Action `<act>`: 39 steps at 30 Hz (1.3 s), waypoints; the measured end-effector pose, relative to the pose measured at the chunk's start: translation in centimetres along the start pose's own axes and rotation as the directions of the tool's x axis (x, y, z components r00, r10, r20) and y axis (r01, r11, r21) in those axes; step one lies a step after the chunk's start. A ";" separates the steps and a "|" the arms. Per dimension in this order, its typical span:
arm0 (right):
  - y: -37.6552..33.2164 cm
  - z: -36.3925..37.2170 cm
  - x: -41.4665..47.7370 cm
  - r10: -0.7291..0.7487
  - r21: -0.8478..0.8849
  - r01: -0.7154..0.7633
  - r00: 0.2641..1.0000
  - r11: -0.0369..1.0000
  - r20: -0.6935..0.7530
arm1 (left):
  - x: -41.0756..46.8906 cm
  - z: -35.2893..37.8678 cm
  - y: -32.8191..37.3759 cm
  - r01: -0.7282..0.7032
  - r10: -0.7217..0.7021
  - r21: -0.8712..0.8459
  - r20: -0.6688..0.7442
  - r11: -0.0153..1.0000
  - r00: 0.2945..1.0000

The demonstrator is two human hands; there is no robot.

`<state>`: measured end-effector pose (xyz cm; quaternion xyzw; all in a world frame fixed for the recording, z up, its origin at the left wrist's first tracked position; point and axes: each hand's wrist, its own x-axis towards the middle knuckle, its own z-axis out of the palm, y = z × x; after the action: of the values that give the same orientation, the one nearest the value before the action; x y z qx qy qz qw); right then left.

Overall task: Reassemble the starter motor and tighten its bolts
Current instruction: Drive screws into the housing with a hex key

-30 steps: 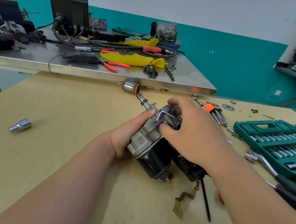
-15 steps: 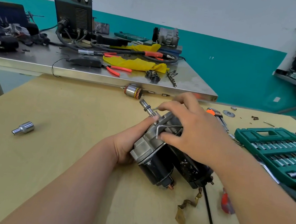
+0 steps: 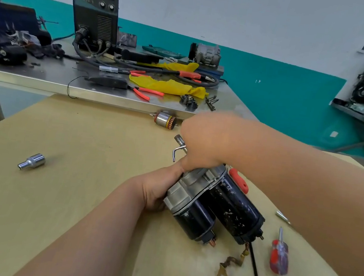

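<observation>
The starter motor [image 3: 221, 203] lies tilted on the wooden bench, its two black cylinders pointing toward me and its grey aluminium nose toward the far side. My left hand [image 3: 160, 186] grips the grey nose housing from the left. My right hand [image 3: 206, 141] is closed over the top of the nose, holding a small silver hex key [image 3: 178, 152] whose bent end sticks out to the left. The motor's shaft tip [image 3: 178, 138] shows just above the key. A copper lead with a brass tab [image 3: 226, 271] trails from the motor's rear.
A chrome socket [image 3: 32, 161] lies at left on the bench. A spare armature [image 3: 166, 119] sits by the steel table's edge [image 3: 89, 97]. A red screwdriver [image 3: 279, 255] and a thin black rod [image 3: 255, 270] lie right of the motor. The steel table holds a welder [image 3: 94, 15], pliers and yellow cloth.
My right hand has lifted from the side of the housing and swung up over the nose, carrying the hex key with it. The view has shifted left, putting the green socket set out of sight.
</observation>
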<state>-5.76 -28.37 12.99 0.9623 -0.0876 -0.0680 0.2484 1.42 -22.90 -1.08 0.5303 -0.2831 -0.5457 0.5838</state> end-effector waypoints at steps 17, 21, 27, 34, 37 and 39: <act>0.0 -1.8 0.5 -0.090 -0.124 0.115 0.978 0.986 0.187 | -0.6 0.3 0.5 0.026 -0.026 0.033 0.000 0.999 1.000; 0.0 -1.6 0.1 -0.120 -0.158 0.145 0.980 0.977 0.156 | -0.4 0.3 0.4 0.016 -0.017 0.037 0.019 0.999 1.000; 0.2 -1.2 0.0 -0.091 -0.087 0.105 0.984 0.991 0.150 | -0.3 0.0 0.3 0.031 -0.032 0.027 0.037 0.999 0.999; -0.2 -0.6 -0.3 -0.002 0.028 -0.002 0.992 1.000 0.128 | -0.3 -0.5 0.1 0.040 -0.036 0.071 -0.059 0.997 0.998; 0.3 -0.8 0.1 0.006 0.100 -0.024 0.985 0.995 0.175 | -0.3 -0.3 -0.2 -0.068 0.083 0.089 -0.183 0.994 0.980; 0.6 -0.6 0.3 0.008 0.160 -0.039 0.982 0.986 0.190 | -0.1 -0.1 -0.1 -0.057 0.069 0.068 -0.194 0.996 0.979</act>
<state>-5.41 -28.66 13.75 0.9675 -0.1273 -0.1487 0.1603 1.48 -22.72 -1.21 0.5902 -0.2576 -0.4630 0.6091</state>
